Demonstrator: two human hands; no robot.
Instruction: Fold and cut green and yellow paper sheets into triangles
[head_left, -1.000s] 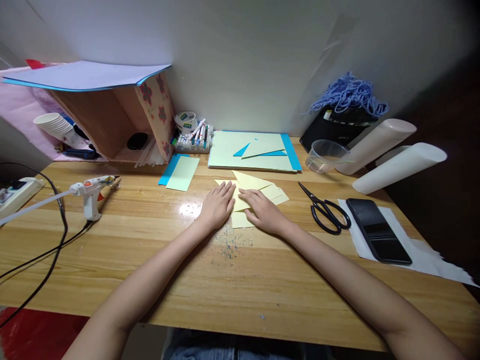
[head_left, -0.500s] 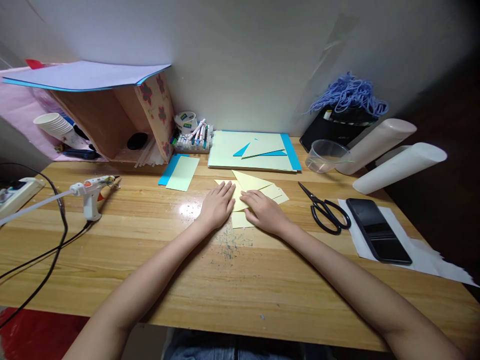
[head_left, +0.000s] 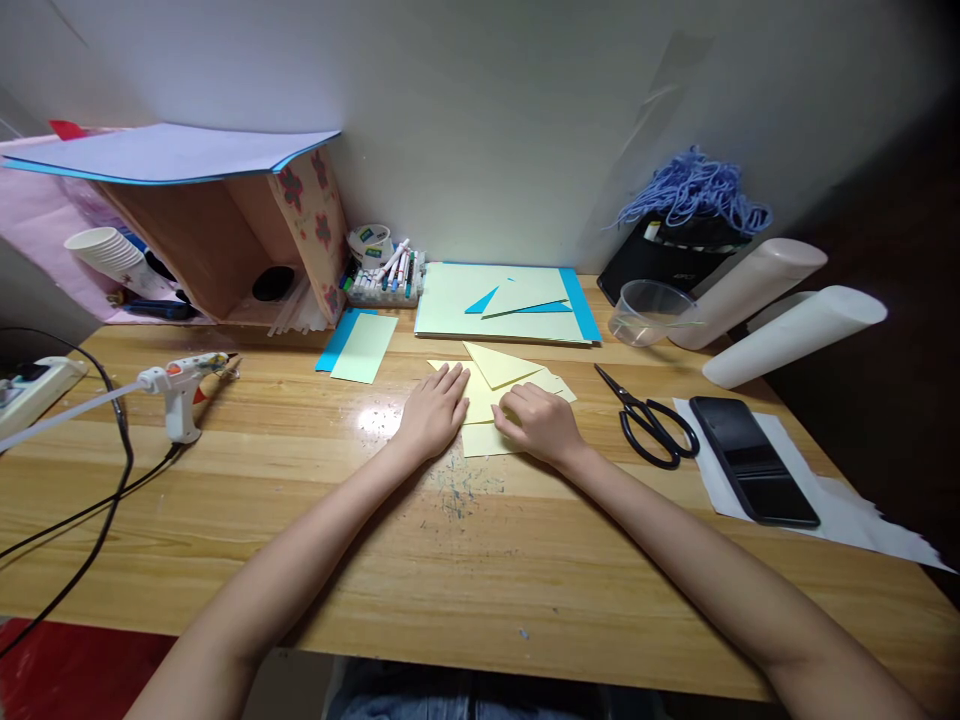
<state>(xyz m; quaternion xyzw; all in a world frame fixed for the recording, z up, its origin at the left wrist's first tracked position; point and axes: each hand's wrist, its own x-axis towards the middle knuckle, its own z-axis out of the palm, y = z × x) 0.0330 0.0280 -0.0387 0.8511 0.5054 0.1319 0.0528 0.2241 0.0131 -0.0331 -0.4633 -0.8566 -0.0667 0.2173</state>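
Pale yellow folded paper (head_left: 482,390) lies on the wooden desk in front of me, with a pointed triangular flap toward the back and a straight-edged strip toward me. My left hand (head_left: 436,405) rests flat on its left side, fingers stretched out and open. Over the right side of the paper is my right hand (head_left: 541,422), its fingers curled in and closed, thumb toward the paper's middle. I see nothing held in it, though its fingertips are partly hidden. Part of the paper's right end shows beyond the knuckles.
Black-handled scissors (head_left: 651,420) and a phone (head_left: 752,460) lie to the right. A glue gun (head_left: 181,395) with its cable is at left. Behind are stacked paper sheets (head_left: 450,300), markers (head_left: 386,275), a clear bowl (head_left: 649,312) and an open box (head_left: 322,225).
My right hand has drawn its fingers in from stretched out to curled and shifted slightly right, uncovering more of the paper. My left hand has stayed put.
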